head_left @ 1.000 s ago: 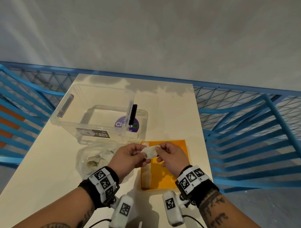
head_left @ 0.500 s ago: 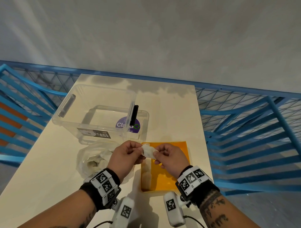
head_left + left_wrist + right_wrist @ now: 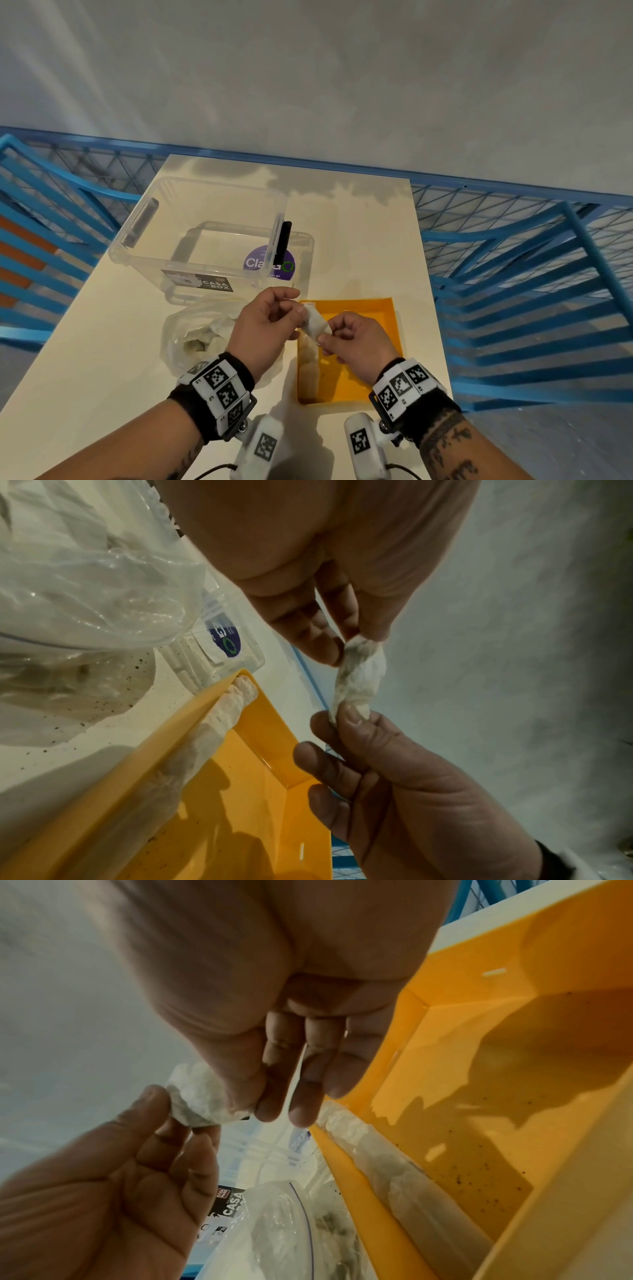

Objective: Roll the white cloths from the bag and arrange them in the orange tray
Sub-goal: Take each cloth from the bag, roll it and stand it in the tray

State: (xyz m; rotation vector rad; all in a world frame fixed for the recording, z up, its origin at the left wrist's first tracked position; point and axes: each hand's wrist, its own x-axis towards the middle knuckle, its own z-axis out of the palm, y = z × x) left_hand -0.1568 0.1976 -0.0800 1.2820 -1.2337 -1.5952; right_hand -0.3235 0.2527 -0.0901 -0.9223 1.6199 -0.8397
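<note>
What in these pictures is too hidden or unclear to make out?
- How many cloths remain in the plastic bag: crumpled film blurs them in every view.
- How many rolled cloths line the orange tray: they merge together; head view, hands cover part.
- Small sticker print on the clear box: too small.

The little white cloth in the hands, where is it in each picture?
Head: white cloth at centre, pinched between left hand and right hand.
Left wrist: right of centre.
Right wrist: left of centre.
Shared landmark: orange tray, under the cloth.
</note>
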